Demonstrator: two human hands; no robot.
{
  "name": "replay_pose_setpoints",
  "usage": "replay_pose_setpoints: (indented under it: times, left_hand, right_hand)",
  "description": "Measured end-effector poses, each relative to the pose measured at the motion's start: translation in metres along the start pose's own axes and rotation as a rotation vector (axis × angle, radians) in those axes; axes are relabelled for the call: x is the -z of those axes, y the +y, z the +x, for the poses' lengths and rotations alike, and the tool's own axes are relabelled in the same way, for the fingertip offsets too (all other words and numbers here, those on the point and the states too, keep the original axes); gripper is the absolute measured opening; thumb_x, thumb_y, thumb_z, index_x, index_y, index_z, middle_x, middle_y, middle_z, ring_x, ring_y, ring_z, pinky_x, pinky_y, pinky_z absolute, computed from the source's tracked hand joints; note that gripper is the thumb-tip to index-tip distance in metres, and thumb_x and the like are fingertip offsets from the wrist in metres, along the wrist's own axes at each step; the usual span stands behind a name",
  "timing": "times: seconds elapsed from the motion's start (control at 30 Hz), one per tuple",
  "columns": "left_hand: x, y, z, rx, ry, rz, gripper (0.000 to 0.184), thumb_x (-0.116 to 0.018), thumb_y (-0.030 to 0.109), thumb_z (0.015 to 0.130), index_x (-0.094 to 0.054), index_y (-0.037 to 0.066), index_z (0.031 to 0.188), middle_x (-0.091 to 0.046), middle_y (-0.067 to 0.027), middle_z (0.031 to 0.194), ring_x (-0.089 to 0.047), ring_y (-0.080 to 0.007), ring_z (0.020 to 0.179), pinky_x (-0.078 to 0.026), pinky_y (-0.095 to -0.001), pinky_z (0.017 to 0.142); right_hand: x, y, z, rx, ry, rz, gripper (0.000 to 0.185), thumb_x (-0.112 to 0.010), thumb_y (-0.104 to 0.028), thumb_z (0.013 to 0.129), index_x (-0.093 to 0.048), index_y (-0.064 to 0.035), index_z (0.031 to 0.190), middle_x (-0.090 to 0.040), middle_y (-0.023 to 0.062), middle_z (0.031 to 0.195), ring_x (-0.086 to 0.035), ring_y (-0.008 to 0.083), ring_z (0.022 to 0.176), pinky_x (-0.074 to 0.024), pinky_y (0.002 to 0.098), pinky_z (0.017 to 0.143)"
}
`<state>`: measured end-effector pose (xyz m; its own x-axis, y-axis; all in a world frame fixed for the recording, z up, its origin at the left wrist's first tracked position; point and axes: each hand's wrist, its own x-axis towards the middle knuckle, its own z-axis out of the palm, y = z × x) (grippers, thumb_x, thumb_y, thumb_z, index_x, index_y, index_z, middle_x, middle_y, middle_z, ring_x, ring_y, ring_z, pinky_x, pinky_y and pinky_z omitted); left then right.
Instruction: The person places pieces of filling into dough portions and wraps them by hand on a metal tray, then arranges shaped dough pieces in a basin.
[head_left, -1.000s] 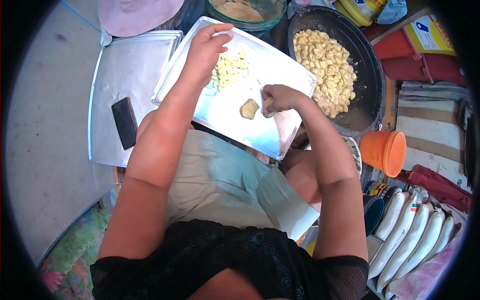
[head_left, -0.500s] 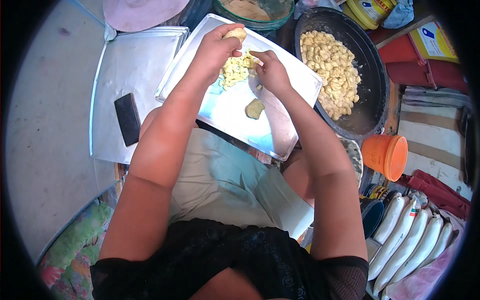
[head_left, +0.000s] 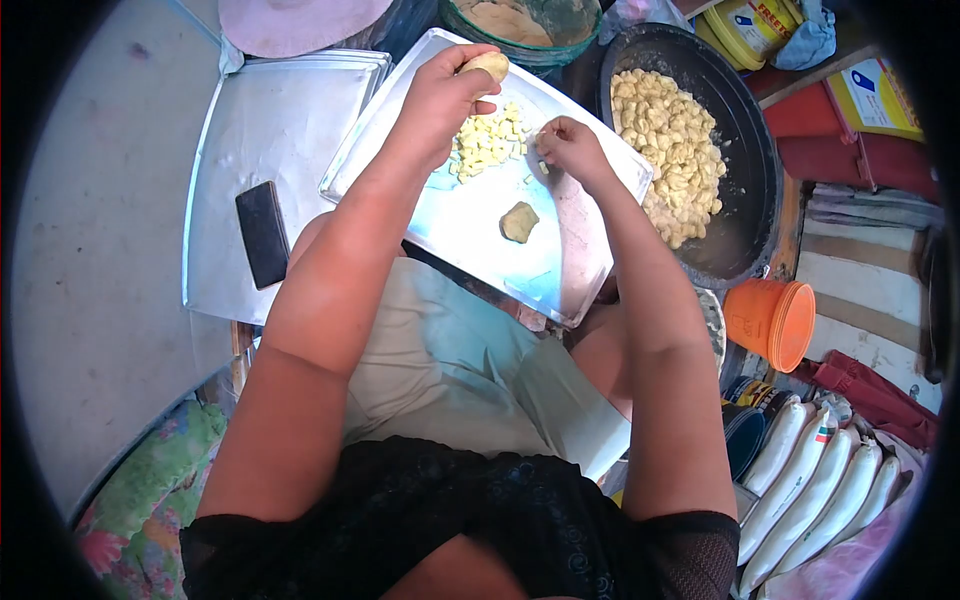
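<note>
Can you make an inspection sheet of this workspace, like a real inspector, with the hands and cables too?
Surface: metal tray, partly covered.
Job's things: small yellow pieces heaped on the tray; one bigger yellowish lump apart from the heap.
Clutter: dark phone lying on the neighbouring trays.
Hands: left hand holds a pale lump; right hand is by the small pieces, its grip unclear.
Cables: nothing seen.
Surroundings: black basin of yellow lumps, orange bucket, white packs.
</note>
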<state>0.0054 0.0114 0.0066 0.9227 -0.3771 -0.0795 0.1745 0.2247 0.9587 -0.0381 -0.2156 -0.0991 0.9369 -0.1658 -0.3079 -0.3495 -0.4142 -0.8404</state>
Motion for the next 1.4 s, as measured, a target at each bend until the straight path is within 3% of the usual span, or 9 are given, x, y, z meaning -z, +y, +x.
replay_pose_setpoints:
  times: [0.07,0.3,0.53,0.63,0.87,1.1,1.23,1.33,1.4]
  left_hand:
    - [-0.001,0.000,-0.001,0.010,-0.005,-0.008,0.034,-0.057,0.011,0.084,-0.056,0.002,0.118,-0.060,-0.0075,0.105,-0.059,-0.0155,0.093,-0.048,-0.0280,0.077]
    - [-0.006,-0.002,-0.003,0.001,-0.018,0.012,0.035,-0.058,0.011,0.084,-0.057,0.002,0.118,-0.060,-0.0076,0.104,-0.059,-0.0151,0.092,-0.048,-0.0284,0.078]
    - [-0.008,-0.007,-0.004,0.037,-0.038,0.010,0.035,-0.058,0.012,0.084,-0.056,0.001,0.117,-0.061,-0.0074,0.104,-0.060,-0.0158,0.093,-0.047,-0.0282,0.077]
    - [-0.007,-0.005,-0.004,0.045,-0.015,-0.011,0.034,-0.059,0.013,0.084,-0.056,0.001,0.116,-0.061,-0.0078,0.105,-0.061,-0.0164,0.094,-0.047,-0.0281,0.078]
    - [-0.005,-0.004,-0.001,0.024,-0.026,-0.028,0.034,-0.059,0.014,0.085,-0.055,0.002,0.116,-0.062,-0.0085,0.106,-0.061,-0.0167,0.094,-0.047,-0.0286,0.079]
    - [-0.008,-0.006,-0.004,0.020,-0.034,-0.008,0.035,-0.058,0.014,0.085,-0.055,0.001,0.117,-0.062,-0.0093,0.107,-0.061,-0.0173,0.095,-0.047,-0.0284,0.079]
    - [-0.011,-0.006,-0.005,0.022,-0.053,0.034,0.035,-0.058,0.014,0.085,-0.055,0.001,0.118,-0.061,-0.0100,0.108,-0.061,-0.0176,0.095,-0.047,-0.0279,0.078]
    - [-0.012,-0.007,-0.006,0.047,-0.073,0.020,0.035,-0.058,0.012,0.085,-0.054,0.000,0.118,-0.061,-0.0104,0.108,-0.061,-0.0184,0.096,-0.048,-0.0281,0.079]
    - [-0.011,-0.009,-0.005,0.085,-0.093,-0.040,0.035,-0.059,0.011,0.086,-0.053,0.000,0.118,-0.061,-0.0109,0.108,-0.061,-0.0195,0.097,-0.048,-0.0285,0.080]
  right_hand:
    - [0.007,-0.004,-0.004,-0.084,-0.028,-0.112,0.019,-0.063,-0.011,0.074,-0.068,-0.0047,0.091,-0.065,0.0093,0.074,-0.061,0.0176,0.066,-0.0488,0.0297,0.066]
    - [0.002,-0.005,-0.011,0.249,0.186,-0.449,0.017,-0.062,-0.015,0.078,-0.071,-0.0086,0.091,-0.060,0.0134,0.092,-0.061,0.0287,0.091,-0.0481,0.0370,0.083]
    - [-0.045,-0.021,-0.008,0.293,0.326,-0.589,0.023,-0.063,-0.026,0.081,-0.071,-0.0072,0.093,-0.062,0.0127,0.090,-0.061,0.0283,0.088,-0.0486,0.0398,0.082]
    - [-0.043,-0.016,0.006,0.195,0.260,-0.540,0.022,-0.063,-0.024,0.081,-0.070,-0.0068,0.093,-0.063,0.0118,0.091,-0.062,0.0286,0.084,-0.0496,0.0372,0.080]
    - [-0.008,-0.009,0.006,0.000,0.090,0.385,0.022,-0.063,-0.010,0.081,-0.064,-0.0023,0.101,-0.062,0.0046,0.078,-0.058,0.0111,0.069,-0.0470,0.0253,0.065]
    - [0.013,0.004,-0.016,0.220,0.170,-0.589,0.022,-0.059,-0.013,0.083,-0.064,-0.0106,0.104,-0.066,0.0118,0.080,-0.065,0.0267,0.075,-0.0511,0.0366,0.072]
    - [0.015,0.015,-0.016,0.316,0.299,-0.833,0.022,-0.054,-0.015,0.083,-0.064,-0.0116,0.103,-0.067,0.0148,0.083,-0.064,0.0324,0.078,-0.0505,0.0415,0.075]
    - [0.017,0.014,-0.016,0.349,0.390,-0.754,0.018,-0.059,-0.013,0.082,-0.064,-0.0104,0.100,-0.066,0.0121,0.078,-0.065,0.0257,0.073,-0.0511,0.0359,0.071]
    - [0.022,0.004,-0.009,0.320,0.358,-0.363,0.018,-0.065,-0.011,0.082,-0.063,-0.0055,0.099,-0.066,0.0066,0.078,-0.062,0.0162,0.071,-0.0493,0.0289,0.067]
